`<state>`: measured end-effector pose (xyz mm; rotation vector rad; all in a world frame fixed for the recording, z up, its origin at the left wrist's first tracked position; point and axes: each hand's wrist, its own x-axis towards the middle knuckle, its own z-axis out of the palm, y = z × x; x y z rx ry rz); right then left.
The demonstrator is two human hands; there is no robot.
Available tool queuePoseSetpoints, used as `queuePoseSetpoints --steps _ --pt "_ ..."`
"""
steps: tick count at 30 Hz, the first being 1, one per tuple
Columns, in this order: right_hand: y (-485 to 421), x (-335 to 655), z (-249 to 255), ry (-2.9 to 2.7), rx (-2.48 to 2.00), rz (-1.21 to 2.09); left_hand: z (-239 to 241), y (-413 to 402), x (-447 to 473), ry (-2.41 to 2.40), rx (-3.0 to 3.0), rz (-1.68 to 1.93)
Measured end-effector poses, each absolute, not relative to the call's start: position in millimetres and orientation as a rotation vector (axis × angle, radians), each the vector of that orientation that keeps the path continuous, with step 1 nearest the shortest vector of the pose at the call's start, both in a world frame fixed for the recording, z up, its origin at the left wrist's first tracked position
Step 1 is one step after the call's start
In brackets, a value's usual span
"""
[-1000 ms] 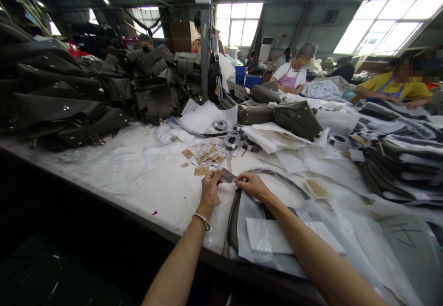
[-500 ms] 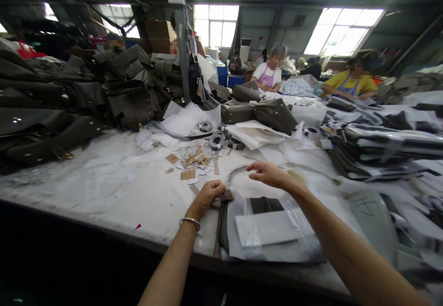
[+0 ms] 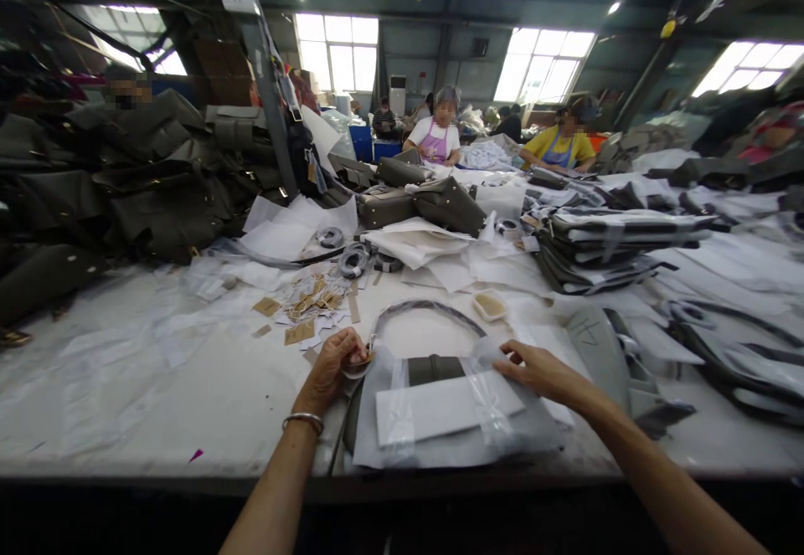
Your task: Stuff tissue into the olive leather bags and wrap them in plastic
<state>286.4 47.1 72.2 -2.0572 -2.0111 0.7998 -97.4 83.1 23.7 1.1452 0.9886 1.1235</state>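
A dark olive handbag (image 3: 433,368) lies on the table in front of me, partly covered by white wrapping with clear tape and a white rectangular piece on top. Its plastic-wrapped handle (image 3: 433,308) arches away from me. At the bag's upper left corner, my left hand (image 3: 334,368) is closed in a pinch on a small brown hang tag (image 3: 363,361), whose white string runs up near the handle's foot. My right hand (image 3: 541,372) rests at the upper right corner, fingers apart and slightly bent, touching the wrapping.
Brown and white tags (image 3: 307,308) lie in a loose heap at left, with coiled straps (image 3: 353,262) behind. A small dish (image 3: 490,305) stands beyond the bag. Stacked wrapped bags (image 3: 603,245) are at right, unwrapped bags (image 3: 151,195) at left. Co-workers (image 3: 433,136) sit across the table.
My right hand has come down from above the handle to the bag's upper right corner. My left hand still pinches the tag. The view has swung to the right.
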Motion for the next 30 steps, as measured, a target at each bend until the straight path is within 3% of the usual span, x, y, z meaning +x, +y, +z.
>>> queuePoseSetpoints --steps 4,10,13,18,23,30 --pt "28.2 278.9 84.4 -2.034 -2.051 0.64 32.8 86.2 -103.4 1.086 1.251 1.016" --pt "-5.3 236.2 82.4 -2.2 -1.598 0.222 59.8 86.7 -93.0 1.353 1.763 0.916" --pt "-20.2 219.0 64.4 -2.374 -1.483 0.249 57.9 83.6 -77.5 1.409 2.05 0.865" --pt "-27.1 223.2 53.0 -2.439 -1.537 0.401 44.6 72.3 -70.6 1.409 1.966 0.674" --pt "-27.5 236.6 60.5 -2.499 -1.48 0.467 62.7 69.4 -81.1 1.25 1.974 0.533" --pt "-21.0 253.2 32.2 -2.571 -1.35 0.387 54.8 115.3 -75.3 1.432 1.904 0.831"
